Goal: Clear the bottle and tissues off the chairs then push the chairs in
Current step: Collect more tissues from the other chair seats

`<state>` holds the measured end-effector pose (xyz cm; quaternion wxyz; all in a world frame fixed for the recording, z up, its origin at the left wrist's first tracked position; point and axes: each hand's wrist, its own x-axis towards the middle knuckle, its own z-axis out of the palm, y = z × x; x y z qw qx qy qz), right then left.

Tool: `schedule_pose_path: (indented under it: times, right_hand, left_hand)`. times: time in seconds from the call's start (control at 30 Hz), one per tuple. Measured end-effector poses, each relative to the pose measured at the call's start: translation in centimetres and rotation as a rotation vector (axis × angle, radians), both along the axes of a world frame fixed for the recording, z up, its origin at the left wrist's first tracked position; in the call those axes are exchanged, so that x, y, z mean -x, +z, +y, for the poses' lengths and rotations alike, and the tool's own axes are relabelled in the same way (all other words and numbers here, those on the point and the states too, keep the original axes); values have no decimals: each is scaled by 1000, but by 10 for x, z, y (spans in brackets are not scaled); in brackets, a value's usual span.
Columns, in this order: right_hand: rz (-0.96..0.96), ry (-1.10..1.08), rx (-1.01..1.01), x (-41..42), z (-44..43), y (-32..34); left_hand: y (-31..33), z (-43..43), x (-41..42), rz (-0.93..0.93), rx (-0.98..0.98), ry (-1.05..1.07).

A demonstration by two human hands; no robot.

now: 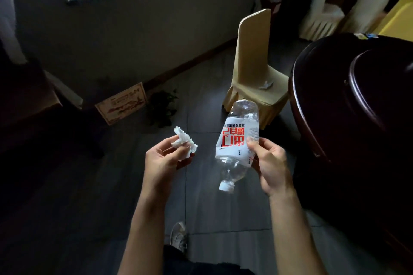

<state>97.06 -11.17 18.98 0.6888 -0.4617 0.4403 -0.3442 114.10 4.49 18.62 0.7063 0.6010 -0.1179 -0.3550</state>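
While tissue (pixel 266 85) lies on chair (pixel 252 51), table (pixel 335 118) stands beside.

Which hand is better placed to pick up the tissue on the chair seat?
Probably left: the left hand pinches only a small tissue, while the right hand grips the bottle.

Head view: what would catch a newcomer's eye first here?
At centre, the right hand holds a clear bottle cap-down, its red-and-white label upside down. Beside it, the left hand pinches a crumpled white tissue. Behind them, a yellow-covered chair stands by the dark table, with a second tissue lying on its seat.
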Motion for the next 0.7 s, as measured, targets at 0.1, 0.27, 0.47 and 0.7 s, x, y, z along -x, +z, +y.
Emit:
schedule_pose_path:
  times: [0.1, 0.27, 0.47, 0.7]
  right_hand:
    - [-8, -37, 22, -45, -17, 8]
    - [-26, -95, 6, -95, -48, 11]
    - [-17, -182, -4, -133, -122, 3]
    - [-28, -245, -19, -167, -250, -9]
  left_hand:
    - [3, -32, -47, 24, 23, -23]
    - [1, -86, -100, 31, -8, -94]
    - [-6, -168, -138, 46, -48, -175]
    - [-6, -301, -183, -7, -65, -200]
